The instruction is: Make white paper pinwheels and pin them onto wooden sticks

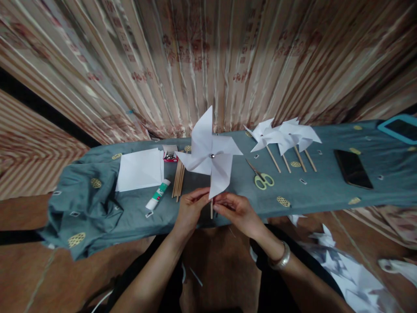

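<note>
A white paper pinwheel point(217, 145) stands upright in front of me, a silver pin at its centre and a thin wooden stick below. My left hand point(192, 208) is closed, thumb and fingers pinched at the lower blade's edge beside the stick. From the other side, my right hand point(236, 211) pinches the stick just under that blade. A bundle of wooden sticks point(178, 178) lies left of the pinwheel, next to a small red box of pins point(170, 154). Green-handled scissors point(260, 176) rest to its right.
On the grey-green cloth point(319, 191) lie white paper sheets point(140, 169), a glue stick point(158, 194), several finished pinwheels point(283, 134), a black phone point(352, 168) and a blue-framed device point(399, 128). A curtain point(208, 56) hangs behind. Paper pinwheel pieces point(348, 269) are on the floor at right.
</note>
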Demonstrator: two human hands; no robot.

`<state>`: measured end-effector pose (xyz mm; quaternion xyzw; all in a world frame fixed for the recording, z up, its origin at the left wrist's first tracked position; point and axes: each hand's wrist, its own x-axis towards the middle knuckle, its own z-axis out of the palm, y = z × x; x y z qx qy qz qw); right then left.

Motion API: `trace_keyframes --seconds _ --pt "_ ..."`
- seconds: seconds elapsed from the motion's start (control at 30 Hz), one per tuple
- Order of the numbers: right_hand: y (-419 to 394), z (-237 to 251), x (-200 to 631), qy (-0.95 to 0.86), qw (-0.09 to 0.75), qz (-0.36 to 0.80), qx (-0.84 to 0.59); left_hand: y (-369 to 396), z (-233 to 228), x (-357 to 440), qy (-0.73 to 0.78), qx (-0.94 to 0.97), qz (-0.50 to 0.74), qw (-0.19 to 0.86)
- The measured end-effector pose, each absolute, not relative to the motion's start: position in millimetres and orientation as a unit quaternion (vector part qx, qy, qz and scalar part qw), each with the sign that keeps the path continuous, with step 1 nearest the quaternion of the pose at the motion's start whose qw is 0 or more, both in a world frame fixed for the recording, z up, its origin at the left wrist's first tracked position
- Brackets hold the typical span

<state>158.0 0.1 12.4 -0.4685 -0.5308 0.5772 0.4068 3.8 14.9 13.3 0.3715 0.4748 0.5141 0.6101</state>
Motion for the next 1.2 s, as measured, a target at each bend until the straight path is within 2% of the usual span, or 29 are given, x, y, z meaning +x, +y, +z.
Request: trace_keyframes --seconds 0.27,0.87,1.2 --pt "18.3 35.2 177.1 -0.439 0.562 0.503 -0.488 19.7 8.5 3.9 0.496 0.374 0.526 0.581" --pt "7.8 44.8 162.5 -0.487 0.484 0.554 -0.471 20.2 9.3 6.9 0.5 0.387 0.525 0.57" --pt "7.4 48.0 158.7 -0.483 0.487 0.558 -0.467 18.4 12.9 7.0 0.505 0.391 0.52 0.568"
